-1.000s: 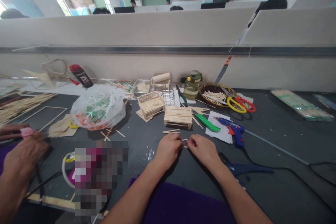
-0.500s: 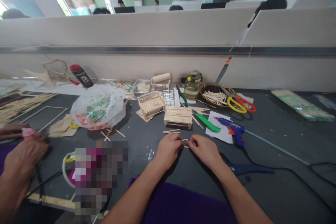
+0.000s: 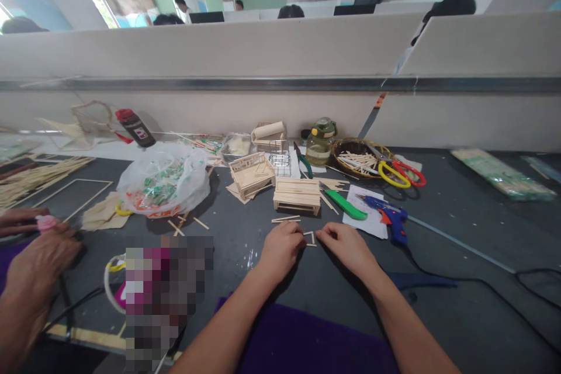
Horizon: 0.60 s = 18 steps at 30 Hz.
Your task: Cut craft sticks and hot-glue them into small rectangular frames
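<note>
My left hand [image 3: 284, 250] rests on the dark tabletop, fingers curled down over the left part of a small frame of wooden sticks [image 3: 314, 239]. The frame's right end shows between my hands as a squared-off shape. My right hand [image 3: 350, 250] lies just right of it, fingers curled in and thumb against them; its fingertips are partly hidden, so I cannot make out what they hold. Beyond my left hand lie two loose sticks [image 3: 286, 219]. Behind them stands a miniature slatted wooden bench [image 3: 297, 194], with a miniature wooden bed-like piece [image 3: 252, 175] to its left.
To the right lie a green utility knife [image 3: 348, 204], a blue glue gun [image 3: 394, 219] with its cable, and scissors [image 3: 394, 174] on a basket [image 3: 337, 160]. A plastic bag [image 3: 164, 181] sits at left, near another person's hands [image 3: 48, 245]. A flask [image 3: 319, 143] stands behind.
My right hand has shifted slightly right, away from the stick frame, so its right-hand stick now shows. My left hand stays put.
</note>
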Each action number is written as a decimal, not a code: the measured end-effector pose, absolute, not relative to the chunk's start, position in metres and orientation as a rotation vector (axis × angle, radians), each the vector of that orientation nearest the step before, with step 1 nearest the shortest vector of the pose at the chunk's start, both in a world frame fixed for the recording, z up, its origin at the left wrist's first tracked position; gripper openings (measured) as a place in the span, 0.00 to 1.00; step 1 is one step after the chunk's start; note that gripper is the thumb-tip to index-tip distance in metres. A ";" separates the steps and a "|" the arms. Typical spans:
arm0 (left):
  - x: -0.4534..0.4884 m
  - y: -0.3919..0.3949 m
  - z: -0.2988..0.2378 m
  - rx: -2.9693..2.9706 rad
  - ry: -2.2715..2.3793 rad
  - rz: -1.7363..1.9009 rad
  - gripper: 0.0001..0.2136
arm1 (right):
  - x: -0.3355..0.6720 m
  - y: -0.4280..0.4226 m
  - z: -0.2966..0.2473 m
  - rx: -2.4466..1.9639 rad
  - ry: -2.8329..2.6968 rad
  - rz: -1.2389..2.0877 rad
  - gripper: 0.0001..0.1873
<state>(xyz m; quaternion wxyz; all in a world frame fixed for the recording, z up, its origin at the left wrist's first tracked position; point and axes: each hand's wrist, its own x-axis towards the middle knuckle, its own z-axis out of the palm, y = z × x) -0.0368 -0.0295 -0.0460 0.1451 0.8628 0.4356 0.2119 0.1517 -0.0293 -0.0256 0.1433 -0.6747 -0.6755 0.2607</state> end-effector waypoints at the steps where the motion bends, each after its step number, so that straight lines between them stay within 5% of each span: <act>1: -0.037 -0.029 -0.046 2.482 1.251 0.613 0.06 | 0.156 -0.028 -0.025 -1.925 -1.923 0.777 0.16; 18: -0.037 -0.029 -0.046 2.494 1.249 0.613 0.06 | 0.140 -0.033 -0.029 -1.944 -2.057 0.617 0.09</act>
